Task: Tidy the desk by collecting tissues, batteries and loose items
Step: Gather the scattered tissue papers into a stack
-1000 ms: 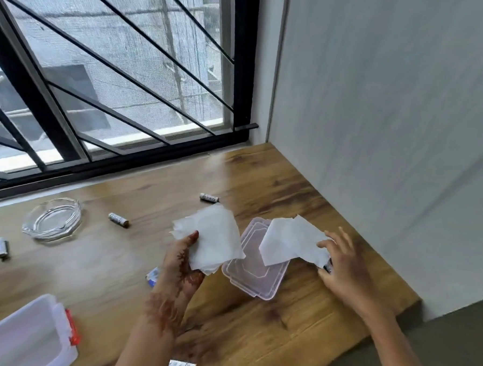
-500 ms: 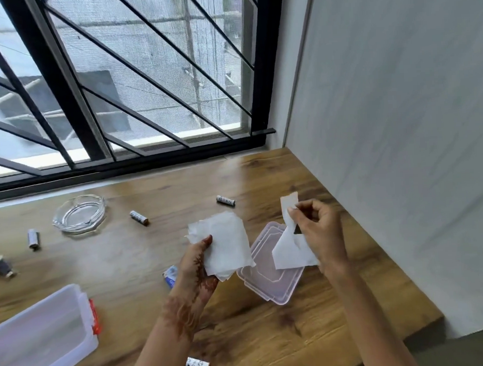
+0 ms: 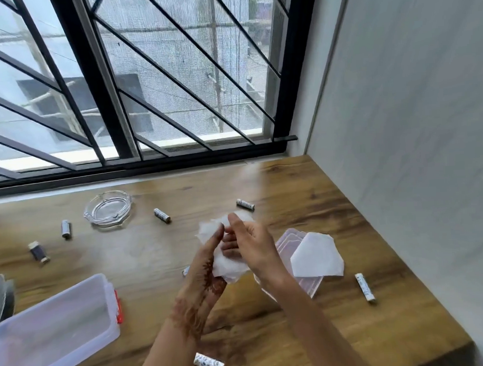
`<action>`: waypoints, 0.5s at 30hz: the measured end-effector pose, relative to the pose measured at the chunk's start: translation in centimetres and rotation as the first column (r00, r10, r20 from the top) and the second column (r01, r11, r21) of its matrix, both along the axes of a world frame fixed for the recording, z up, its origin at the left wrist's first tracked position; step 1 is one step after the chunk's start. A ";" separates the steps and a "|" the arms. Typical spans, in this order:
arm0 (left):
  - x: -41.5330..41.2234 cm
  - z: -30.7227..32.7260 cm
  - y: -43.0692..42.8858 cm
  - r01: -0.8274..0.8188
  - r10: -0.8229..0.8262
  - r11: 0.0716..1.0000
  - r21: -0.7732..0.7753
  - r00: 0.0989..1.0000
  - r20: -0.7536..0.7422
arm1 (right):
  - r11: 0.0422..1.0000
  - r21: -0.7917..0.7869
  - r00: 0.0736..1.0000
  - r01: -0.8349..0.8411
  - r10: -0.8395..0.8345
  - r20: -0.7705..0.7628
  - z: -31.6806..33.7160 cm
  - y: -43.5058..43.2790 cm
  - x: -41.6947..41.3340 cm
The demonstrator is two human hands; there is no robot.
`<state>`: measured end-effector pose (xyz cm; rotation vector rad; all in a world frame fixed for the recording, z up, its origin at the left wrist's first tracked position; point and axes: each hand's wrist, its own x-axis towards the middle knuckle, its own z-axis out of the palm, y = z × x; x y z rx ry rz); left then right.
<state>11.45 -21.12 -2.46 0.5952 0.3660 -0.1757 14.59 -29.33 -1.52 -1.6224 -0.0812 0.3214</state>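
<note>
Head view: both hands meet above the wooden surface (image 3: pixel 154 257). The left hand (image 3: pixel 208 271) holds a crumpled tissue (image 3: pixel 229 270), white, thin and a little translucent, with its fingers (image 3: pixel 218 235) curled round it. The right hand (image 3: pixel 255 246) pinches the top edge of the same tissue. A flat tissue (image 3: pixel 317 256), folded with straight edges, lies on a clear lid (image 3: pixel 290 236) just right of the hands. Batteries (image 3: pixel 162 215) lie scattered on the surface.

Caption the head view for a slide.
Left hand and right hand hold a tissue; a second tissue lies on a lid.
</note>
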 end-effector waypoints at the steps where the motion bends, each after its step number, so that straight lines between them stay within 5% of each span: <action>1: 0.0 -0.2 0.1 -0.001 0.001 1.000 0.013 1.000 -0.012 | 1.000 0.016 1.000 0.015 -0.015 0.001 0.1 -0.3 0.1; 6: 0.3 -1.3 0.4 -0.123 0.138 0.982 0.142 0.986 -0.097 | 0.959 -0.194 0.959 0.207 -0.159 0.235 0.2 -4.8 1.1; 10: 0.4 -1.4 0.2 -0.106 0.120 0.984 0.142 0.988 -0.099 | 0.679 -0.567 0.874 0.467 -0.256 0.413 -2.1 -11.0 2.5; 15: 0.5 -1.6 -0.1 -0.074 0.084 0.992 0.104 0.992 -0.099 | 0.471 -0.770 0.903 0.430 -0.224 0.367 -5.2 -16.2 2.1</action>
